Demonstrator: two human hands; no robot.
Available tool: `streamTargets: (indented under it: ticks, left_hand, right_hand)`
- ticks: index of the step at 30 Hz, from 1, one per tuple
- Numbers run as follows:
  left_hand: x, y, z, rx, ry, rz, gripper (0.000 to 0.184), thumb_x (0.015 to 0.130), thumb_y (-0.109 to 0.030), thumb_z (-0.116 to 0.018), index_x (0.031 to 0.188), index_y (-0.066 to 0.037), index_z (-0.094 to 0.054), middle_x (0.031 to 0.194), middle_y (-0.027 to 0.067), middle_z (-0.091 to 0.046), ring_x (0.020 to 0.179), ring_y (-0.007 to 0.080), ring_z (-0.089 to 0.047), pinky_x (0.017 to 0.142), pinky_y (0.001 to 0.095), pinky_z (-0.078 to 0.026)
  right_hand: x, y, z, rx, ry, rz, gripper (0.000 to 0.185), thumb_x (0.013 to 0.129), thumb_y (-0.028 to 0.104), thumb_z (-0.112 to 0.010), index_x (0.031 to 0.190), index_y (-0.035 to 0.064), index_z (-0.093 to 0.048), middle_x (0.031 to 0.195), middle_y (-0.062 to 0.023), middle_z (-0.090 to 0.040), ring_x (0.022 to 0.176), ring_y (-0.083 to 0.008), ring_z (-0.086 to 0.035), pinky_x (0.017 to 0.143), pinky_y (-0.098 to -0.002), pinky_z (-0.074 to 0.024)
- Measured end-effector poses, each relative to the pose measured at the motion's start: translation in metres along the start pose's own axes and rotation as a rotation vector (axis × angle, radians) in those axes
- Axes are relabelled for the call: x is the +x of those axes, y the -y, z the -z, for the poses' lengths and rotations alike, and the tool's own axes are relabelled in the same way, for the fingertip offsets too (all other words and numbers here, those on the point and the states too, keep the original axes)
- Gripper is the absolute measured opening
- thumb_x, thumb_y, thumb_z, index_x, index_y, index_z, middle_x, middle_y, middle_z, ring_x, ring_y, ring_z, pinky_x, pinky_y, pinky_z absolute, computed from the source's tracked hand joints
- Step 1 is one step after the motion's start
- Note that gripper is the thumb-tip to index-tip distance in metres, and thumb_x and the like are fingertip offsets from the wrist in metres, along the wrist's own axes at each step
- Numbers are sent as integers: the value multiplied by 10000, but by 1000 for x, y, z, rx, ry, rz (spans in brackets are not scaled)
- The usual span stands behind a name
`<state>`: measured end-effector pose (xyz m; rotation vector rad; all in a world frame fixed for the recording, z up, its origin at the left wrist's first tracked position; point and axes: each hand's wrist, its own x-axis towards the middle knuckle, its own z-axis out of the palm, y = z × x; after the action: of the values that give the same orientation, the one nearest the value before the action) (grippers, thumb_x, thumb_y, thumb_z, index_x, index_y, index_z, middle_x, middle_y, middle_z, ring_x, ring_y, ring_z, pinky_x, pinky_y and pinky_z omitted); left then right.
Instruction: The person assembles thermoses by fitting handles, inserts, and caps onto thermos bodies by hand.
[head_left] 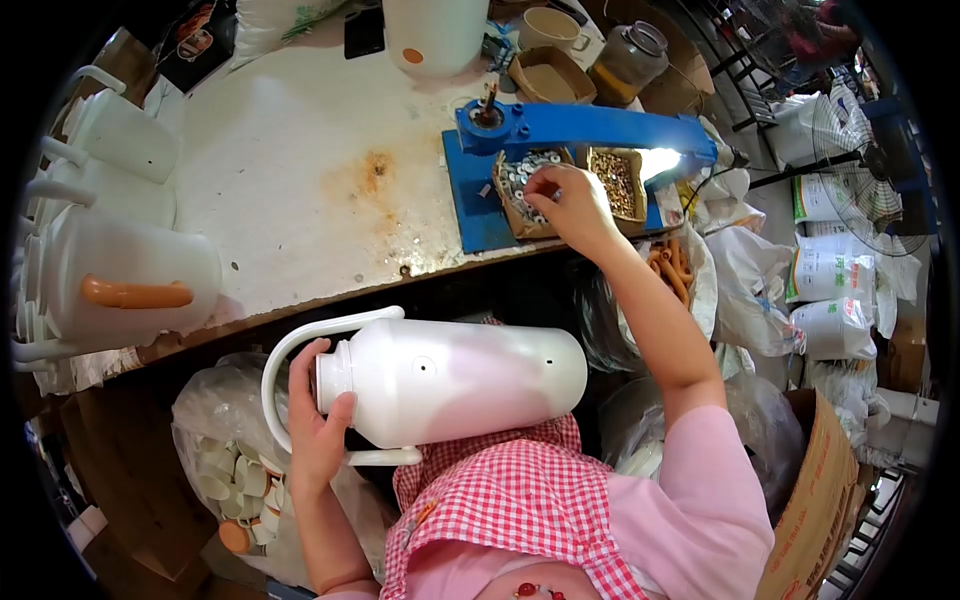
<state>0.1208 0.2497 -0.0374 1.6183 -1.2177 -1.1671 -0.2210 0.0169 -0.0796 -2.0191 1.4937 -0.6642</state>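
My left hand is wrapped round the neck of a white thermos jug body, which lies on its side above my lap. Its neck points left, and a curved white carrying handle is attached near the shoulder. Two small holes show in the jug's wall. Over a cardboard box of metal washers, my right hand has its thumb and fingers pinched together. Whatever they hold, if anything, is hidden. Beside it stands a second box of small brass-coloured parts.
A blue press-like tool with a lit lamp spans the boxes on the white table. White jugs, one with an orange handle, stand at left. Bags of orange handles and white-and-orange parts flank my lap.
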Motion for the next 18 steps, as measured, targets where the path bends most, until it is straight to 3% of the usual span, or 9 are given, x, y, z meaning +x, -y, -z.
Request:
streamTargets:
  ticks: [5,7,11,15,17,18]
  left_hand:
    - [1,3,2,-13,19,-5,666,890,-318,-696,1429,-45,-416,1303,148,-530,1192,251,-521,1036,372,-409]
    - [2,1,1,-21,26,-17,643,901,-303,-689,1425,-43,-422,1304,147,-529,1190,248,-521,1030,371,-413]
    - [1,3,2,-8,20,-45,620,914,-300,-678,1421,-44,-428,1304,147,-523,1184,246,-521,1033,370,-408]
    - [2,11,3,55,-29,-72,479,970,-240,-593,1381,-31,-463,1275,126,-529,1164,242,-525,1036,358,-398]
    - [3,13,3,85,-59,-80,428,987,-217,-562,1361,-27,-479,1253,117,-535,1150,241,-528,1033,352,-396]
    - [4,12,2,114,-67,-78,388,991,-197,-544,1335,-24,-499,1223,113,-536,1132,241,-529,1025,347,-397]
  right_hand:
    - [-11,52,37,344,-92,71,91,827,16,-723,917,27,-715,849,-63,-722,711,-137,-649,684,-265,-522]
    - [3,76,45,377,-333,339,99,838,-23,-709,923,27,-718,898,-42,-740,753,-95,-650,678,-231,-520]
    - [48,91,44,385,-480,520,90,831,-20,-711,905,30,-713,922,-48,-747,774,-115,-673,671,-239,-533]
    - [67,89,35,180,-501,626,101,787,-28,-726,843,38,-674,908,-45,-745,775,-182,-700,650,-283,-553]
    - [70,85,37,-66,-553,775,134,754,-27,-728,804,64,-644,902,-29,-744,775,-206,-703,627,-299,-552]
    - [69,87,41,-129,-552,855,152,758,-87,-712,844,21,-648,937,-84,-744,759,-230,-695,621,-307,-552]
